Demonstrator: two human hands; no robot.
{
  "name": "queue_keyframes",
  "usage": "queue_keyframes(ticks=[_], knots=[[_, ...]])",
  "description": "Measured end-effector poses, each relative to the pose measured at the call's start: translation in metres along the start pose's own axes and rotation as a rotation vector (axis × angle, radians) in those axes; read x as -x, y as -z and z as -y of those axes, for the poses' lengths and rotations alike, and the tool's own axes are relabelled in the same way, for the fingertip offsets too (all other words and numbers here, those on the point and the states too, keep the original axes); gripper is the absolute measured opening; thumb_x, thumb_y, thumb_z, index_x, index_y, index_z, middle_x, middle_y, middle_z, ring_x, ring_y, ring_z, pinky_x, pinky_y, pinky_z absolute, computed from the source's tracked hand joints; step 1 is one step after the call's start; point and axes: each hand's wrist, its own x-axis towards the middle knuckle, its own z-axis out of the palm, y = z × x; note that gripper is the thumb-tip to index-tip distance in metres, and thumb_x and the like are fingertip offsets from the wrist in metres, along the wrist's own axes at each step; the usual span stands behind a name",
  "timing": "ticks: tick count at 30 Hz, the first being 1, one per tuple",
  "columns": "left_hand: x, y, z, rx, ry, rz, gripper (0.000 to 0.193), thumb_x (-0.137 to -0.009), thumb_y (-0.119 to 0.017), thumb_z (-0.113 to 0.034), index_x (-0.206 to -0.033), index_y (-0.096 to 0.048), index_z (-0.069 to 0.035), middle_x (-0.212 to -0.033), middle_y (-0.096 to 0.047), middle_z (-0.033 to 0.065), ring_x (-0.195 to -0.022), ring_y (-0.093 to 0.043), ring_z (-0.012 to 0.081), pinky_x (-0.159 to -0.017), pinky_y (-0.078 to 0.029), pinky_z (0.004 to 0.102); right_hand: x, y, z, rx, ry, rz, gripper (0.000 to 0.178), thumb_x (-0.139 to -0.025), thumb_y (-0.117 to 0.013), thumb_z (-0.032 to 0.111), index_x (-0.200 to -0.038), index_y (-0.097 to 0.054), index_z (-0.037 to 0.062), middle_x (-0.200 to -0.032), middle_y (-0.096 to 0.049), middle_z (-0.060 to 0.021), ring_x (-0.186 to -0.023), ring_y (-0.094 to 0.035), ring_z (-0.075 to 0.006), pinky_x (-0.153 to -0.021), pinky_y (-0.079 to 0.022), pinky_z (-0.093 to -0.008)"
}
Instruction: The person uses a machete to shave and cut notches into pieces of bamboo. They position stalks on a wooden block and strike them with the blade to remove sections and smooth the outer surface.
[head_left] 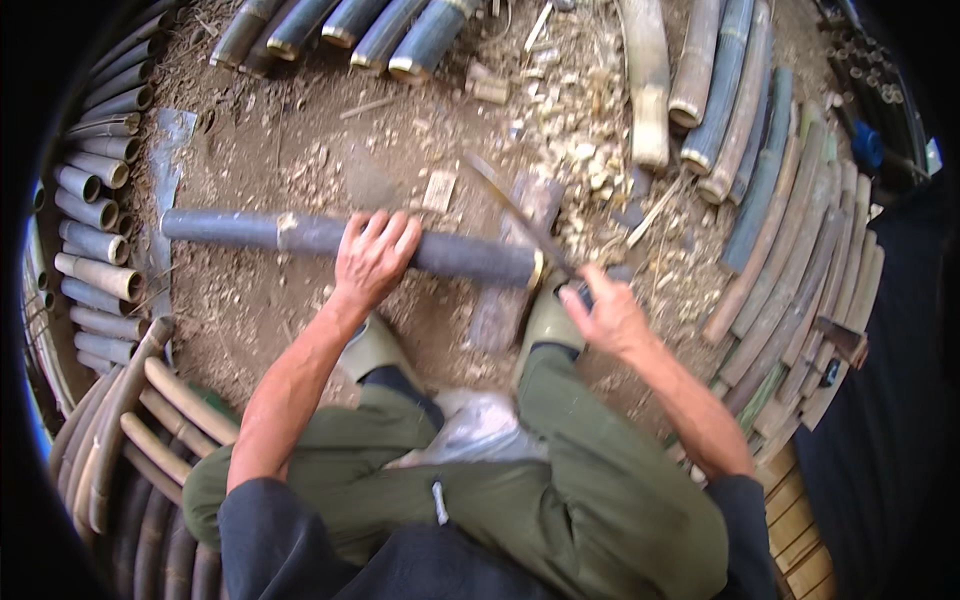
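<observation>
My left hand [375, 262] is closed over the middle of a dark bamboo pole [465, 258], which lies crosswise in front of my boots. The pole's pale cut end is at the right, resting on a worn wooden block [500, 312]. In my right hand [610, 318] is a long-bladed knife [515, 215], gripped by its handle near that cut end. Its blade slants up and to the left, above the block and apart from the pole's surface as far as I can see.
Pale wood chips [590, 150] litter the dirt floor. Bamboo poles [790, 230] line the right, with more bamboo lengths [385, 35] at the back and stacked bamboo [95, 245] on the left. A hatchet [842, 340] lies on the right-hand poles. My boots [375, 350] flank a plastic bag [480, 430].
</observation>
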Motion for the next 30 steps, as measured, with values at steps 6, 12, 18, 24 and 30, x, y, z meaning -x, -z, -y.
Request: queue_keyframes(ticks=[6, 12, 18, 24, 30], knots=[[-0.001, 0.039, 0.052, -0.220, 0.185, 0.431, 0.077, -0.075, -0.074, -0.008, -0.145, -0.043, -0.013, -0.141, -0.049, 0.0147, -0.139, -0.041, 0.0310, -0.118, -0.029, 0.0516, 0.068, 0.025, -0.040, -0.239, -0.079, -0.586, 0.025, -0.089, -0.070, 0.015, -0.106, -0.062, -0.0004, -0.081, -0.065, -0.0135, -0.068, -0.064, -0.0211, -0.064, -0.052, -0.0339], [0.060, 0.069, 0.186, 0.006, 0.385, 0.636, 0.064, -0.058, -0.076, -0.014, -0.119, -0.061, -0.009, -0.115, -0.065, 0.0125, -0.119, -0.058, 0.0337, -0.108, -0.040, 0.0485, 0.139, -0.009, -0.121, -0.308, -0.337, -0.666, 0.017, -0.092, -0.066, 0.016, -0.088, -0.059, 0.0021, -0.063, -0.052, -0.0024, -0.057, -0.048, -0.0119, -0.053, -0.040, -0.0323], [-0.024, 0.165, 0.041, 0.303, 0.192, 0.883, 0.072, -0.063, -0.085, -0.036, -0.122, -0.059, -0.006, -0.113, -0.065, 0.0172, -0.098, -0.067, 0.0350, -0.091, -0.054, 0.0430, 0.203, -0.060, -0.141, -0.404, -0.450, -0.873, 0.016, -0.093, -0.066, 0.018, -0.092, -0.060, 0.0031, -0.064, -0.053, 0.0008, -0.057, -0.049, -0.0089, -0.053, -0.040, -0.0291], [-0.067, 0.175, -0.086, 0.936, 0.129, 1.179, 0.103, -0.067, -0.089, -0.033, -0.147, -0.032, -0.001, -0.121, -0.057, 0.0208, -0.112, -0.059, 0.0362, -0.103, -0.048, 0.0467, 0.198, -0.068, -0.126, -0.511, -0.469, -1.001, 0.021, -0.090, -0.070, 0.020, -0.096, -0.060, 0.0026, -0.070, -0.059, -0.0075, -0.060, -0.057, -0.0189, -0.057, -0.046, -0.0375], [-0.005, 0.189, -0.146, 1.729, 0.697, 1.426, 0.111, -0.067, -0.087, -0.031, -0.153, -0.022, -0.005, -0.121, -0.055, 0.0163, -0.107, -0.061, 0.0280, -0.097, -0.052, 0.0431, 0.189, -0.058, -0.112, -0.302, -0.223, -1.109, 0.025, -0.089, -0.069, 0.020, -0.102, -0.059, 0.0012, -0.073, -0.060, -0.0122, -0.066, -0.063, -0.0282, -0.062, -0.048, -0.0400]])
